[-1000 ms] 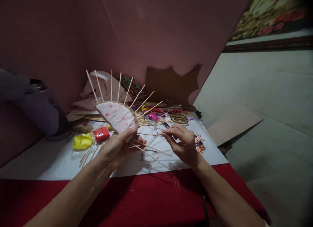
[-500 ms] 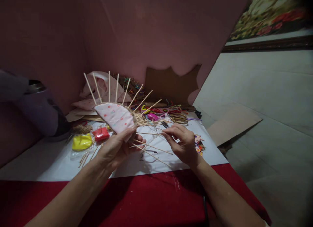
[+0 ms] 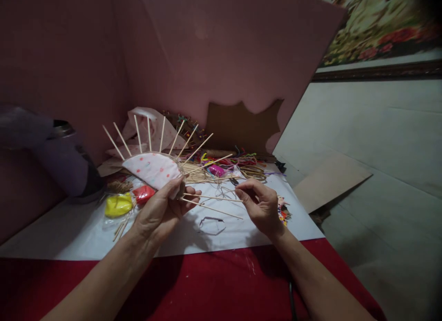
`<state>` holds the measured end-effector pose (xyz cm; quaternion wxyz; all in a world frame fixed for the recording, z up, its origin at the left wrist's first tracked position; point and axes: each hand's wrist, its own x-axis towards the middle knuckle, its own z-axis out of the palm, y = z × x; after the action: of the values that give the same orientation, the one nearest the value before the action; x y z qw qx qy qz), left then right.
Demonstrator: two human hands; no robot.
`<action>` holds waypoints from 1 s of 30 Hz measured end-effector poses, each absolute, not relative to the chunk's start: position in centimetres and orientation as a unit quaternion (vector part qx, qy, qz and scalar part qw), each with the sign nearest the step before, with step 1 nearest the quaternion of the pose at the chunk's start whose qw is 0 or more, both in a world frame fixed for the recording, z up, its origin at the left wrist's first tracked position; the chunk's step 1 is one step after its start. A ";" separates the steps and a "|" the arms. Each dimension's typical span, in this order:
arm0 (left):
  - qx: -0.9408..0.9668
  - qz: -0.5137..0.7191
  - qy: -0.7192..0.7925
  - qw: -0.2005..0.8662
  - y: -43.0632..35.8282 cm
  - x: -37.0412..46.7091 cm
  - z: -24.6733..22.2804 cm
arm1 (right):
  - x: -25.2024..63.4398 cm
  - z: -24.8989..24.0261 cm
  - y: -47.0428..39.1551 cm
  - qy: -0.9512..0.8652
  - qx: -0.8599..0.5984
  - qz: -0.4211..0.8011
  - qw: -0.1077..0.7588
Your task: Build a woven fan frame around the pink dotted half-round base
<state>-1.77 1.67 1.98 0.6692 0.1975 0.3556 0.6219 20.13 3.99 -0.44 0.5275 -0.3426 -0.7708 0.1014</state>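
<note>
A half-round piece covered in pale spotted fabric (image 3: pixel 152 170) has several thin wooden sticks fanning out from its curved edge. My left hand (image 3: pixel 164 208) grips its right end, thumb on the fabric and fingers behind. To the right, my right hand (image 3: pixel 258 203) is closed in a pinch near the tips of the lower sticks. Thin cord (image 3: pixel 223 190) runs in loose loops beside its fingertips; whether the pinch holds cord or a stick is too small to tell.
Yellow (image 3: pixel 118 205) and red (image 3: pixel 143 194) packets lie left on the white sheet (image 3: pixel 86 233). Behind are a purple packet (image 3: pixel 217 170), coloured stems, loose sticks and crumpled fabric (image 3: pixel 147 123). A bottle (image 3: pixel 69 160) stands left; cut brown cardboard (image 3: pixel 241 127) leans at the back.
The fabric piece has moved left and slightly down with my left hand, its sticks turned a little. My right hand stays pinched, slightly farther right in view.
</note>
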 end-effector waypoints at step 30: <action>0.169 0.602 0.341 0.702 1.4 -1.6 2.0 | 20.6 -1.1 4.8 -0.771 -0.326 -0.096 0.538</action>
<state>-1.56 1.40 2.01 0.7021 0.1689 0.3409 0.6019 20.60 4.79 -1.15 0.5380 -0.3264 -0.7712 -0.0959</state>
